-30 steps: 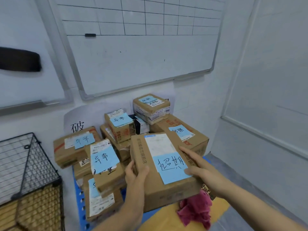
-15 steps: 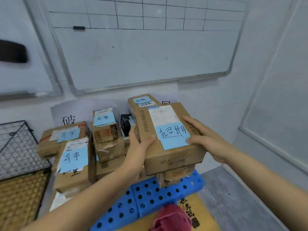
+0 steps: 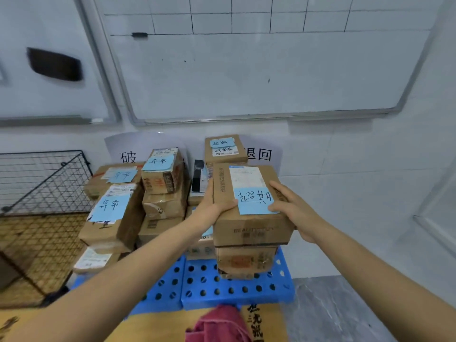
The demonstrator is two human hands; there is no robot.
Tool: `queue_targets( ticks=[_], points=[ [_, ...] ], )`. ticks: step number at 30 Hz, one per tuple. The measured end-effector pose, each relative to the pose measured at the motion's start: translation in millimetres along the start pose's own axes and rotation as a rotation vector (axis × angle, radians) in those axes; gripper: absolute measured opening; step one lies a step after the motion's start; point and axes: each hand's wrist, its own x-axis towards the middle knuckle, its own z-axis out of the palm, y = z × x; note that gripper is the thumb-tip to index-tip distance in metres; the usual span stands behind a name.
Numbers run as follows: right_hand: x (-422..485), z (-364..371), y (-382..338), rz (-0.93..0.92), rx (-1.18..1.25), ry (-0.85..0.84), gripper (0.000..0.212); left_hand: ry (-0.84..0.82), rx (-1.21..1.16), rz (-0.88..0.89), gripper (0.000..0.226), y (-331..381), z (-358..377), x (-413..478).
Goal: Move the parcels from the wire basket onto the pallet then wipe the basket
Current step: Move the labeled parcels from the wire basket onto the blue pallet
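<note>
Parcel (image 3: 249, 183) lay flat, long axis toward the wall (image 3: 345, 154), over a box (image 3: 246, 260) at the pallet's (image 3: 222, 287) right edge. Note (image 3: 255, 199) read 超期. Left hand (image 3: 212, 206) and right hand (image 3: 293, 208) clamped its sides.

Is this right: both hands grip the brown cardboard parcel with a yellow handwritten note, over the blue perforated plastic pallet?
No. Head view: the handwritten note on the brown cardboard parcel is light blue, not yellow. The left hand and right hand do grip it, over the blue perforated plastic pallet.
</note>
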Motion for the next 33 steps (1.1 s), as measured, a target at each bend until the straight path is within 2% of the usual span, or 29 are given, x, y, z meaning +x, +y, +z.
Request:
queue_targets(
  ticks=[12,18,19,22,27,33],
  points=[
    [31.9,-2.6,-2.7,-0.023,-0.106,-0.040,0.065,0.012,0.025,-0.091,0.058,-7.2,-11.3,27.1],
    [33.9,-7.9,-0.8,-0.056,-0.105,0.016,0.061,0.066,-0.002,-0.089,0.054,-5.2,-10.4,23.0],
    [32.6,-8.5,-2.9,-0.073,-0.113,0.022,0.061,0.086,0.001,-0.088,0.055,-3.6,-10.5,20.6],
    [26.6,-11.0,-11.5,-0.139,-0.164,0.054,0.058,0.136,0.074,-0.124,0.082,-3.3,-15.2,16.7],
    [13.5,-12.6,-25.0,-0.287,-0.410,0.121,0.058,0.204,0.093,-0.099,0.080,0.8,-23.6,2.7],
    [16.2,11.4,-35.9,-0.409,-0.580,0.083,0.063,0.281,0.153,-0.075,0.084,-4.0,-42.1,-33.5]
  ],
)
